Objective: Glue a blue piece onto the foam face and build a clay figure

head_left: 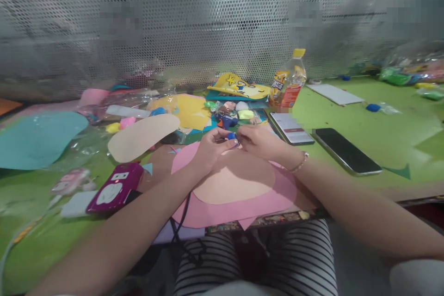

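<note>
My left hand is closed, pinching a small blue lump that looks like modelling clay between thumb and fingers. Close against it on the right, my right hand has its fingers curled in at the lump; whatever its fingertips grip is hidden. Both hands are above the far edge of a cream paper shape, which lies on a larger pink paper sheet. Just beyond the hands rests a dark blue tool with an orange part, beside several soft-coloured lumps.
Two phones, one lit and one dark, lie right of my hands. A bottle with a yellow cap stands behind. Left are a purple device, a cream oval and a teal sheet. A perforated metal wall closes the back.
</note>
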Tool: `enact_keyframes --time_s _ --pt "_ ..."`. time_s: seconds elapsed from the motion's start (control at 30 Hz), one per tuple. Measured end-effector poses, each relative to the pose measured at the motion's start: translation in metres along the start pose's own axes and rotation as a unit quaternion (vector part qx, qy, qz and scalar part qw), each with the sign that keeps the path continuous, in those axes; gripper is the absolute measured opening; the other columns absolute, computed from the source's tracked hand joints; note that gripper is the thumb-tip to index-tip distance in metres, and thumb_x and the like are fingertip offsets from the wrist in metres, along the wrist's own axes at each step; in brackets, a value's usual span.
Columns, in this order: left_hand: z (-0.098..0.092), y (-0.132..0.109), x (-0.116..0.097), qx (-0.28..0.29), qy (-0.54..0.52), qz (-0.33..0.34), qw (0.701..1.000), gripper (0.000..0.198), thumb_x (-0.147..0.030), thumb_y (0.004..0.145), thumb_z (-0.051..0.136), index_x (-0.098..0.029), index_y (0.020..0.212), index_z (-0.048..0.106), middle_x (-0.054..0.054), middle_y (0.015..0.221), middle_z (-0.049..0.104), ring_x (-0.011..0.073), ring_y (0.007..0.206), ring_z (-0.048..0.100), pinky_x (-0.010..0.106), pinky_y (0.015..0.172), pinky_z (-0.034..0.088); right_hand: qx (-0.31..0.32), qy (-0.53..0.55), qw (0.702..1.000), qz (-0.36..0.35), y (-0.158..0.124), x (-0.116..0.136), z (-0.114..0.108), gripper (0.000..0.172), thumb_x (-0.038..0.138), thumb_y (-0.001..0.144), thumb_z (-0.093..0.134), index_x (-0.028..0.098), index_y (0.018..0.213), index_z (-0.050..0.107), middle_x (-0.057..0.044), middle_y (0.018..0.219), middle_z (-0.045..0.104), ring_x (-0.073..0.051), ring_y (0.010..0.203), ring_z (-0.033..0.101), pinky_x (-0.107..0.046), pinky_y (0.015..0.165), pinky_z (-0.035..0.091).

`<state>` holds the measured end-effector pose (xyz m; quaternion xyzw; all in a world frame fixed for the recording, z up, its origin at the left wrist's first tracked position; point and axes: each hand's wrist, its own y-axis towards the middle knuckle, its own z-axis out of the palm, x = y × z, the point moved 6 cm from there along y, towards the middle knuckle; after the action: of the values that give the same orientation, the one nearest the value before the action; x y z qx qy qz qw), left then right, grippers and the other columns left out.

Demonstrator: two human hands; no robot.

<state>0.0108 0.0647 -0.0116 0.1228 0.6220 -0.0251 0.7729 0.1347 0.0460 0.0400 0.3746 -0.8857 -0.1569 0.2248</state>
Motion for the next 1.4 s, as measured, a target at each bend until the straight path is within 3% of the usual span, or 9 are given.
enact_keyframes --time_s 0.17,0.33,0.6,0.97,1.2,1.4 --pt "0.003 -0.003 -0.002 0.015 -0.001 -0.011 1.0 0.031 -0.024 0.055 0.08 -0.015 0.079 0.063 -0.002 0.073 0.063 0.0097 0.071 0.059 0.026 0.071 0.049 0.012 0.009 1.0 -0.009 -0.001 -0.002 0.002 0.018 0.007 0.078 0.038 0.018 0.065 0.04 0.0 0.062 0.043 -0.012 0.059 0.036 -0.025 0.057 0.026" --pt "0.011 -0.004 -0.003 0.033 -0.137 -0.071 0.988 0.028 -0.023 0.054 0.081 -0.013 0.073 0.062 -0.001 0.07 0.064 0.0104 0.066 0.061 0.028 0.069 0.053 0.026 0.052 0.998 -0.013 -0.002 -0.002 0.0 0.018 0.011 0.081 0.037 0.019 0.065 0.036 0.002 0.061 0.04 -0.011 0.058 0.035 -0.024 0.057 0.026" --pt "0.017 -0.004 -0.006 0.064 -0.198 -0.114 0.971 0.022 -0.02 0.058 0.079 -0.011 0.07 0.062 -0.001 0.067 0.064 0.0089 0.063 0.062 0.022 0.065 0.053 -0.039 0.123 0.992 0.002 -0.003 -0.008 -0.002 0.019 0.008 0.065 0.041 0.019 0.056 0.029 0.006 0.052 0.031 -0.008 0.052 0.028 -0.02 0.05 0.022" --pt "0.022 -0.007 -0.007 0.085 -0.171 -0.115 0.975 0.024 -0.022 0.058 0.079 -0.012 0.068 0.06 0.002 0.072 0.068 0.0098 0.063 0.063 0.023 0.065 0.051 -0.081 -0.01 0.996 -0.025 -0.005 0.004 -0.023 0.013 0.009 0.062 0.046 0.018 0.055 0.039 0.002 0.056 0.041 -0.01 0.054 0.035 -0.023 0.054 0.027" --pt "0.019 -0.008 -0.005 0.081 -0.174 -0.151 0.97 0.019 -0.023 0.065 0.074 -0.011 0.072 0.061 0.002 0.071 0.066 0.0076 0.059 0.06 0.018 0.057 0.05 -0.036 0.008 0.998 -0.059 -0.008 0.004 -0.017 0.014 0.009 0.074 0.044 0.018 0.063 0.045 0.001 0.06 0.046 -0.011 0.057 0.038 -0.024 0.058 0.03" --pt "0.019 -0.009 -0.003 0.093 -0.175 -0.141 0.97 0.018 -0.024 0.069 0.071 -0.014 0.076 0.059 -0.001 0.07 0.062 0.0087 0.062 0.063 0.019 0.062 0.053 -0.015 0.002 0.999 -0.041 -0.007 0.004 -0.009 0.019 0.024 0.089 0.041 0.018 0.071 0.044 -0.001 0.065 0.048 -0.012 0.061 0.041 -0.025 0.06 0.031"
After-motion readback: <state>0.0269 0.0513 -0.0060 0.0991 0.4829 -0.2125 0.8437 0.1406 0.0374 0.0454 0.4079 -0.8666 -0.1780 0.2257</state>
